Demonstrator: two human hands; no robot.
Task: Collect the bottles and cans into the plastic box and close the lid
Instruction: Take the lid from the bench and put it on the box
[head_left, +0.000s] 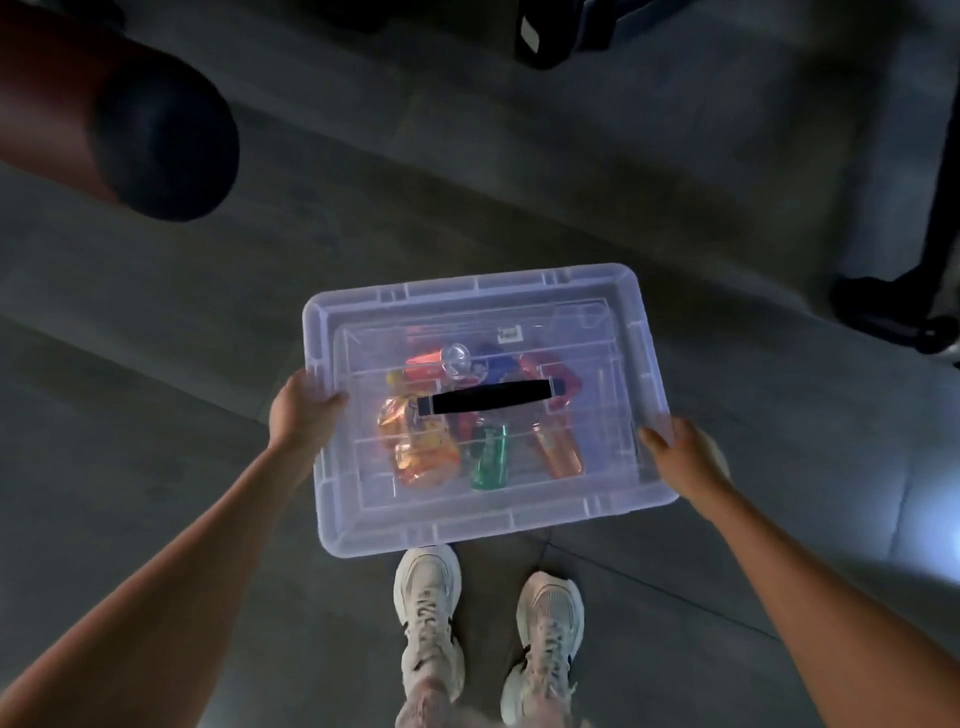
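A clear plastic box with its lid on it sits in the middle of the view, above the grey floor. The lid carries a black handle across its centre. Through the lid I see several bottles and cans lying inside: an orange bottle, a green can, another orange bottle and red and blue ones farther back. My left hand grips the lid's left edge. My right hand grips its right edge.
My two white sneakers stand on the grey tiled floor just below the box. A dark red cylinder with a black end lies at the upper left. Black stand legs are at the right, dark gear at the top.
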